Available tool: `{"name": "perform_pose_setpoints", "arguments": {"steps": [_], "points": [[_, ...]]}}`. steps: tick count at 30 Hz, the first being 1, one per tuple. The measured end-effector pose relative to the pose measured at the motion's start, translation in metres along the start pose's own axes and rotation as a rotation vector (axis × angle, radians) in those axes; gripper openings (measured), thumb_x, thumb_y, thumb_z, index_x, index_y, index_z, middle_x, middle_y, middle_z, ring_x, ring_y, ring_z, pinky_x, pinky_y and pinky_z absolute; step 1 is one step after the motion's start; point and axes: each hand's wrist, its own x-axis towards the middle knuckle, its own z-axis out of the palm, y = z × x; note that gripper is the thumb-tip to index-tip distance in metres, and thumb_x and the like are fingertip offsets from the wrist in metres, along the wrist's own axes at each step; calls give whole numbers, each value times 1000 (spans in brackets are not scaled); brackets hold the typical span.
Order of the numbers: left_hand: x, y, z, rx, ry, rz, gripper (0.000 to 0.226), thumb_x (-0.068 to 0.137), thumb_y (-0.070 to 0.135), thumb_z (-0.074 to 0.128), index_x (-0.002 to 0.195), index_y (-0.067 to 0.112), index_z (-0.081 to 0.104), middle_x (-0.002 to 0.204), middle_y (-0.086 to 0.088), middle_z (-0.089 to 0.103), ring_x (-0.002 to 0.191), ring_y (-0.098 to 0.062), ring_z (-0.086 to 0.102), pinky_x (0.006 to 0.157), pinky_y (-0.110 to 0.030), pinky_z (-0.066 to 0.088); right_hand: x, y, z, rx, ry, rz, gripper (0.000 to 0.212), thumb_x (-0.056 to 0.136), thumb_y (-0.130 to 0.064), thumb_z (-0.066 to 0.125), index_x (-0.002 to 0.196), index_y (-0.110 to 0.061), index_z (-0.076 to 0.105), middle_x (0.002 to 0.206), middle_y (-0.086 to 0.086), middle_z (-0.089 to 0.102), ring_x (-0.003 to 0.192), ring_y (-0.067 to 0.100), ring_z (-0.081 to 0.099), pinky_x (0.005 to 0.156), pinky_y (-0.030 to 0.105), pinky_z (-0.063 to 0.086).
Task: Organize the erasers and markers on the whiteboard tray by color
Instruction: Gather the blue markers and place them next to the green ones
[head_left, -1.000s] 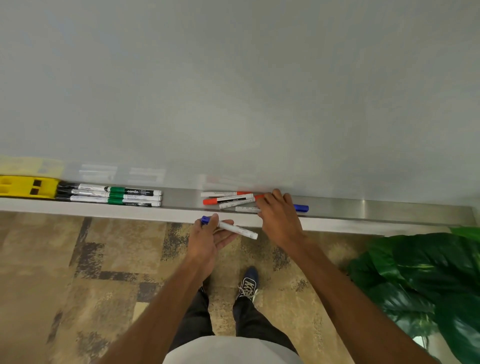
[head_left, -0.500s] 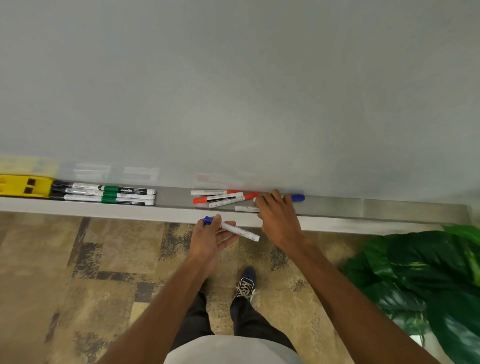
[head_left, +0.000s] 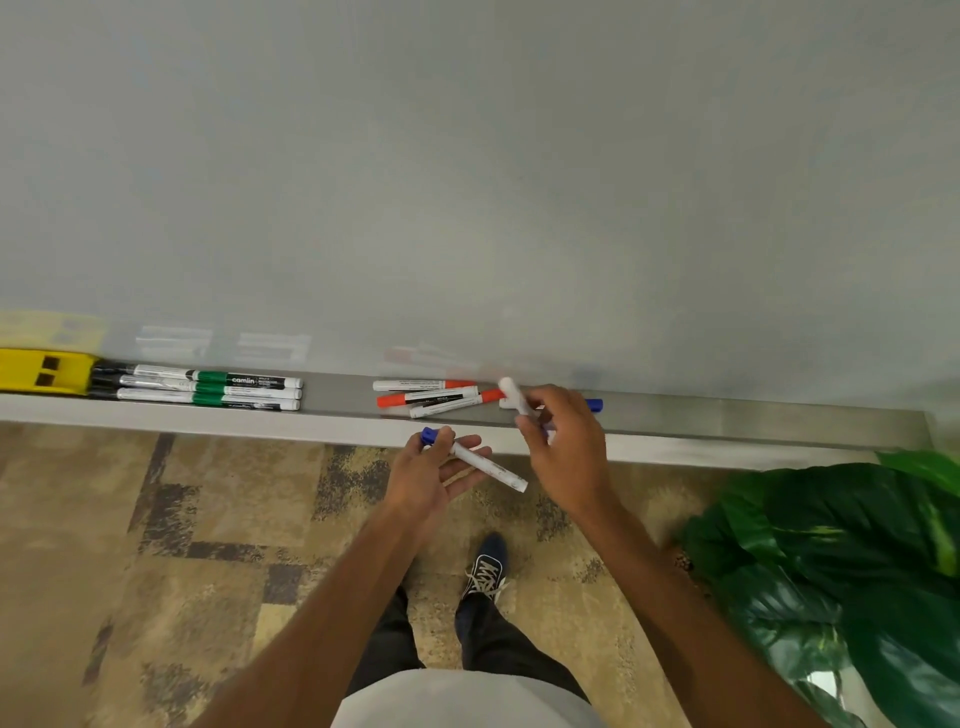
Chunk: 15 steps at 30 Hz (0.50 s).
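Blue-capped marker (head_left: 474, 462) lies across my left hand (head_left: 423, 475), thumb and fingers curled round it, just off the tray's (head_left: 727, 418) front edge. My right hand (head_left: 566, 447) pinches a second marker (head_left: 511, 396) over the tray's middle, blurred, its cap hidden. I'd check that cap, pair it with the first, then set both right of the reds (head_left: 431, 399), away from the greens (head_left: 208, 387) at the left end

We read one word only: "camlin", in white lettering on the black label band of the green-capped white marker (head_left: 249, 381), rearmost in the row at centre left on the grey metal tray (head_left: 337, 402). Smaller print beside it, and on the red-capped white markers (head_left: 434, 399), is too small to read.
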Motion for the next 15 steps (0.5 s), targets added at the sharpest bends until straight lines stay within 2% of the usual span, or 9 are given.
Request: {"name": "perform_pose_setpoints", "arguments": {"steps": [2, 3, 5, 7, 9, 12, 15], "points": [[0, 0, 2, -23, -11, -17, 31, 105, 13, 47, 132, -4, 46, 108, -20, 76, 100, -37, 74, 79, -48, 63, -6, -7, -4, 243, 53, 210, 17, 85, -16, 74, 97, -22, 63, 87, -10, 67, 79, 7, 63, 67, 17, 52], [0, -1, 4, -37, -19, -25, 32, 105, 13, 47, 133, -2, 46, 108, -20, 76, 101, -37, 74, 80, -49, 63, -8, -10, -4, 374, 74, 323, 18, 83, -13, 75, 94, -22, 64, 85, -11, 69, 80, 7, 66, 68, 18, 55], [-1, -1, 8, -68, -44, -37, 34, 104, 11, 49, 136, 0, 44, 112, -22, 74, 105, -38, 72, 84, -50, 61, -11, -15, -3, 662, 98, 538, 22, 77, -1, 77, 90, -17, 68, 87, -3, 74, 82, 15, 72, 73, 30, 60], [-3, -1, 12, -107, -78, -35, 40, 102, 9, 51, 140, 3, 42, 117, -25, 72, 110, -39, 70, 88, -50, 60, -13, -18, -1, 859, 119, 689, 24, 72, 7, 79, 89, -8, 71, 89, 11, 75, 84, 30, 74, 75, 41, 61], [-5, 1, 16, -154, -114, -26, 44, 100, 7, 53, 142, 5, 42, 118, -26, 70, 110, -40, 70, 86, -47, 61, -14, -21, 2, 937, 141, 782, 25, 71, 6, 81, 92, -2, 72, 90, 17, 76, 84, 33, 73, 71, 39, 61], [-4, 4, 21, -208, -125, -23, 42, 99, 3, 53, 140, 5, 48, 108, -22, 74, 97, -34, 74, 75, -41, 63, -18, -22, 6, 1023, 133, 875, 27, 71, -2, 83, 96, -3, 74, 91, 12, 76, 81, 21, 73, 65, 25, 56], [-1, 3, 26, -226, -99, -15, 41, 100, 3, 53, 140, 3, 49, 103, -17, 75, 90, -28, 76, 71, -36, 63, -22, -22, 9, 1050, 41, 925, 18, 77, -13, 77, 95, -13, 76, 91, 3, 73, 86, 16, 63, 73, 32, 43]]}}
